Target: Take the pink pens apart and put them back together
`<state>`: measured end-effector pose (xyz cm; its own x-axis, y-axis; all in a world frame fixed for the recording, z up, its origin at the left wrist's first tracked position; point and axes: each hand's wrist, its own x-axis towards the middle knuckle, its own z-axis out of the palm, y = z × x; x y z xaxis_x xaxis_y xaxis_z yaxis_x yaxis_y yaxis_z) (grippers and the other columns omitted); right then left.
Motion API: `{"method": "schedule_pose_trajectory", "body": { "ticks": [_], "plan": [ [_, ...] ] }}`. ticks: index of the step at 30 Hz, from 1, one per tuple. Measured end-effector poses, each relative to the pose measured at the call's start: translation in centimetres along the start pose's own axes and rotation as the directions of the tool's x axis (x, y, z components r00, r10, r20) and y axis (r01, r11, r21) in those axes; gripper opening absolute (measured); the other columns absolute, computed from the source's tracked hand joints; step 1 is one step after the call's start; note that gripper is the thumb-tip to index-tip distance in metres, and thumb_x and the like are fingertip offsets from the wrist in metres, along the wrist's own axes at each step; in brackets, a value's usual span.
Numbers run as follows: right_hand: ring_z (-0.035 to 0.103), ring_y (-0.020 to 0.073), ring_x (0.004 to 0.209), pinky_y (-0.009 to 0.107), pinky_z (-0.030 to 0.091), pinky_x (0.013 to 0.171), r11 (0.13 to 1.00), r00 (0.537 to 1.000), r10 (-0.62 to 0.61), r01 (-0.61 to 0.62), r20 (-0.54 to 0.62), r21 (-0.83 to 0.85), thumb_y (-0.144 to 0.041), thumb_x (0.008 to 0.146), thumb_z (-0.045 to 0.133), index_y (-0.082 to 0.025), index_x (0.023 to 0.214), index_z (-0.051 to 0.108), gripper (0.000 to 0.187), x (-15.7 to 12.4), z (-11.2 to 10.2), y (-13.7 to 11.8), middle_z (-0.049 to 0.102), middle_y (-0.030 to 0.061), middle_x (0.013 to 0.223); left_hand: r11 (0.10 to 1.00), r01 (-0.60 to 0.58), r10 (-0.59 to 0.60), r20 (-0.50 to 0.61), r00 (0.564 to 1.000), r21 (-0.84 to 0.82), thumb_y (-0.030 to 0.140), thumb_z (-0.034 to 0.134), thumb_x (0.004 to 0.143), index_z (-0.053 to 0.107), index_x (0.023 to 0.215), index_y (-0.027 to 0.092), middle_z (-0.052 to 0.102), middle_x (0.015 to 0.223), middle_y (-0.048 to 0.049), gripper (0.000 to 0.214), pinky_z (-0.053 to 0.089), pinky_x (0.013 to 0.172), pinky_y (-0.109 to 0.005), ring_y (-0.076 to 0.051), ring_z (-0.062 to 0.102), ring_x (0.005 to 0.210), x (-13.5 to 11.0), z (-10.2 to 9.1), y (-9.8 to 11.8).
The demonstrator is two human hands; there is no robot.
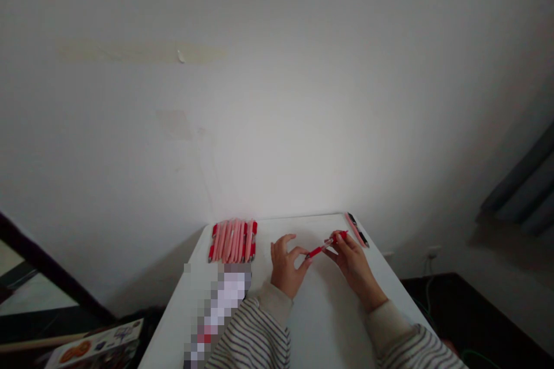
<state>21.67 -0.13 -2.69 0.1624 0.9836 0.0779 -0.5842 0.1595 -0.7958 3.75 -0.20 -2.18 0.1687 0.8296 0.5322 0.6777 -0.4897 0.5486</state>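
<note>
2 hands [286, 271] hold 1 red pen [317, 252].

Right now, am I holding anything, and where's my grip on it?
Yes, a red and clear pen: your left hand pinches its left end, and your right hand holds the opposite, red end.

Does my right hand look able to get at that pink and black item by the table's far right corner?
Probably yes: the pink and black item lies close to your right hand with nothing visible between, though that hand is holding the red pen.
</note>
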Motion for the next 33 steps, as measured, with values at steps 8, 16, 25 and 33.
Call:
{"method": "schedule_pose_trajectory", "body": {
  "ticks": [8, 16, 25, 33],
  "plan": [
    [0.056, 0.0145, 0.07, 0.046, 0.051, 0.077, 0.993, 1.0, -0.027, 0.028, -0.007, 0.112, -0.045, 0.075, 0.067, -0.031, 0.088, 0.057, 0.022, 0.3, -0.9, -0.3, 0.057, -0.0037, 0.079, 0.999, -0.002, -0.005, 0.203, 0.979, 0.033, 0.034, 0.061, 0.078, 0.061, 0.109, 0.029, 0.056, 0.128, -0.0054, 0.032, 0.02, 0.11, -0.06, -0.027, 0.04, 0.127, -0.3, 0.3, -0.2],
    [0.045, 0.0145, 0.058, 0.039, 0.045, 0.066, 0.997, 0.998, 0.0, -0.005, 0.058, 0.081, -0.062, 0.081, 0.042, -0.025, 0.07, 0.052, 0.04, 0.4, -0.9, -1.0, 0.046, -0.0027, 0.063, 0.995, -0.063, 0.021, 0.449, 0.893, 0.08, 0.044, 0.066, 0.071, 0.054, 0.12, 0.035, 0.045, 0.142, -0.0027, 0.051, 0.01, 0.11, -0.066, -0.033, 0.03, 0.136, -1.2, 0.6, -0.4],
    [0.038, 0.0145, 0.054, 0.037, 0.04, 0.06, 0.996, 0.994, -0.08, 0.084, 0.079, -0.038, -0.056, 0.079, 0.037, -0.024, 0.06, 0.039, 0.038, 0.7, -1.5, -0.9, 0.037, -0.0036, 0.059, 0.993, -0.083, 0.039, 0.438, 0.898, 0.082, 0.042, 0.067, 0.071, 0.054, 0.12, 0.035, 0.046, 0.141, -0.004, 0.052, 0.011, 0.11, -0.066, -0.033, 0.031, 0.135, -1.2, 0.6, -0.5],
    [0.04, 0.0152, 0.057, 0.037, 0.042, 0.064, 0.998, 0.996, -0.047, 0.044, 0.075, 0.045, -0.055, 0.082, 0.037, -0.025, 0.062, 0.043, 0.037, 0.5, -1.3, -0.9, 0.04, -0.0031, 0.061, 0.993, -0.077, 0.032, 0.44, 0.898, 0.085, 0.04, 0.067, 0.07, 0.055, 0.119, 0.035, 0.046, 0.141, -0.0037, 0.05, 0.012, 0.109, -0.067, -0.033, 0.032, 0.135, -1.2, 0.5, -0.5]
  ]
}}
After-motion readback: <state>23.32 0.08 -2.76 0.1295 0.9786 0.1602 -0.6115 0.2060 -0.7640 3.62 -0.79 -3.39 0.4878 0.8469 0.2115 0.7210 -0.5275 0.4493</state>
